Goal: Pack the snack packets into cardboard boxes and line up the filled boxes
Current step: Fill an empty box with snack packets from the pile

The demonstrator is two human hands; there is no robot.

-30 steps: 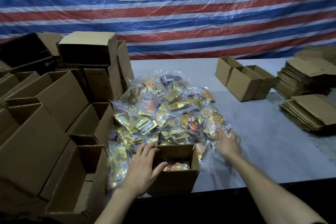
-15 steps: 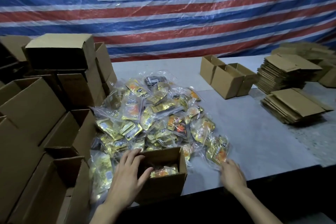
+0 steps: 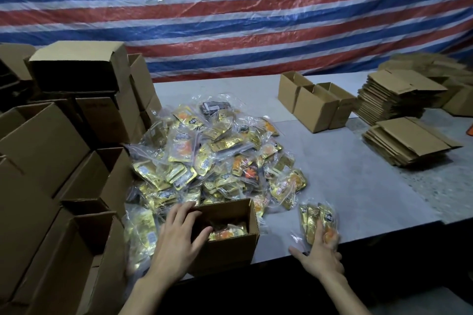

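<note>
**Change.** A second ago the right hand (image 3: 321, 257) reached into the snack-packet pile (image 3: 210, 156). It has since drawn back toward the person. A clear bag of packets (image 3: 316, 217) has come with it and now lies apart from the pile, under the fingertips, near the front edge of the worktop (image 3: 358, 186). The fingers lie flat and spread on the bag; they press it and do not close round it. The left hand (image 3: 179, 238) has kept its place on the left rim of the open box (image 3: 230, 253), fingers spread and relaxed, thumb over the opening.

**Meaning.** One bag is separated and ready. It lies just right of the open box, between the two hands. Judged from this, the next step is to lift it into the box, which already holds some packets (image 3: 227, 231) and looks part-filled.

**Count.**
- Open box under the left hand: one.
- Separated bag: one; at least three gold packets show inside.
- Pile beyond both hands: too many to count.
- Erected boxes (image 3: 316, 108) well beyond the right hand: three, as far as can be told.
- Flat cardboard stacks (image 3: 409, 140) further right: two clear, more blurred behind.
- Stacked boxes (image 3: 46, 140) left of the left hand: many, partly out of view.
</note>
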